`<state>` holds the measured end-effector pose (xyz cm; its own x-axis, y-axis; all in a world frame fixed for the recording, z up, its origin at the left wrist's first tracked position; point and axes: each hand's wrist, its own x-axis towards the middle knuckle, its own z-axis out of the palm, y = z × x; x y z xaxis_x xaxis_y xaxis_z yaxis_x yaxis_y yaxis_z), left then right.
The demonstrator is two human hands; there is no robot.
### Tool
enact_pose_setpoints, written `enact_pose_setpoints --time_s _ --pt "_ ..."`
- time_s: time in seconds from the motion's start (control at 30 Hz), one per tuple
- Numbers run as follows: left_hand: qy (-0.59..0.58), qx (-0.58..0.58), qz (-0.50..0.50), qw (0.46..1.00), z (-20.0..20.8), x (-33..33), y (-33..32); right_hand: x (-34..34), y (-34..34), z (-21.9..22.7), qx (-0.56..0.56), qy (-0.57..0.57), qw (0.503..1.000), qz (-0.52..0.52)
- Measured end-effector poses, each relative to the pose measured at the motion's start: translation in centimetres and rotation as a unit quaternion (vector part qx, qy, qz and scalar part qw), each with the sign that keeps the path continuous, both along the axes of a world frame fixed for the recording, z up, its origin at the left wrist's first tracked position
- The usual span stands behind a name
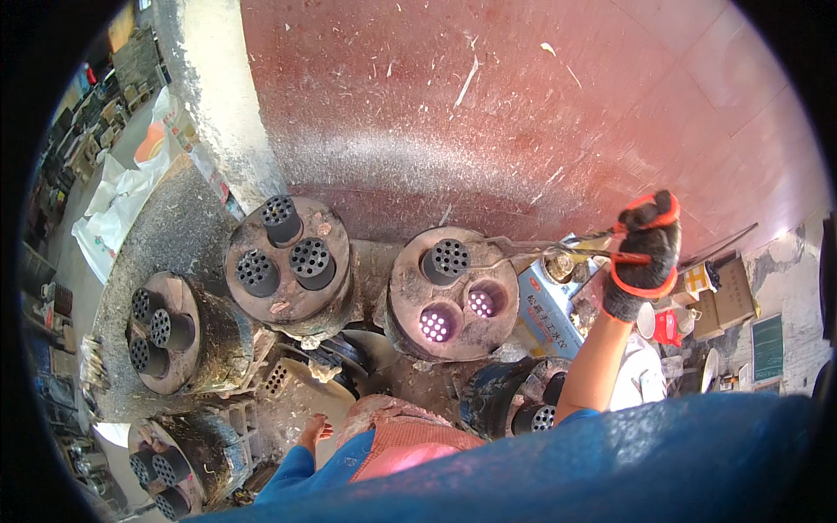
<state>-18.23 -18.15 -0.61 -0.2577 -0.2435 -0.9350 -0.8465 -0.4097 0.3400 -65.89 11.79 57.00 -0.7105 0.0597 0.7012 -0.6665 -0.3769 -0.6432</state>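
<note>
My right hand [645,248], in a black and orange glove, grips metal fire tongs [532,250]. Their tips reach a black honeycomb coal briquette [446,261] at the top of a round stove [410,314]. Whether the tips clamp it, I cannot tell. Two other holes of this stove show glowing briquettes, one [436,323] at lower left and one [481,302] at right. My left hand [320,427] hangs low near my apron, bare, fingers apart, with nothing in it.
Left of this stove stands another stove [288,309] with black briquettes protruding from its holes. More such stoves [205,349] stand further left, and one [497,392] is close to my right forearm. A blue and white carton [549,309] sits right of the middle stove, before a red wall [488,113].
</note>
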Motion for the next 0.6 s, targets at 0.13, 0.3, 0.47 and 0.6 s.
enact_pose_setpoints --time_s 0.13,0.3,0.47,0.6 --pt "0.016 -0.009 0.024 1.000 0.0 0.5 0.5 -2.1 -2.2 -0.3 0.068 0.043 0.994 0.070" --pt "-0.013 -0.010 0.044 0.999 0.4 3.6 1.2 -3.5 -3.5 -1.1 0.082 0.055 0.989 0.113" --pt "-0.004 -0.002 0.081 0.997 -0.7 6.3 2.1 -4.9 -7.1 -2.6 0.116 -0.109 0.987 0.016" --pt "-0.008 0.009 0.062 0.998 -1.2 6.6 1.9 -3.8 -4.4 -1.6 0.113 -0.060 0.988 -0.085"
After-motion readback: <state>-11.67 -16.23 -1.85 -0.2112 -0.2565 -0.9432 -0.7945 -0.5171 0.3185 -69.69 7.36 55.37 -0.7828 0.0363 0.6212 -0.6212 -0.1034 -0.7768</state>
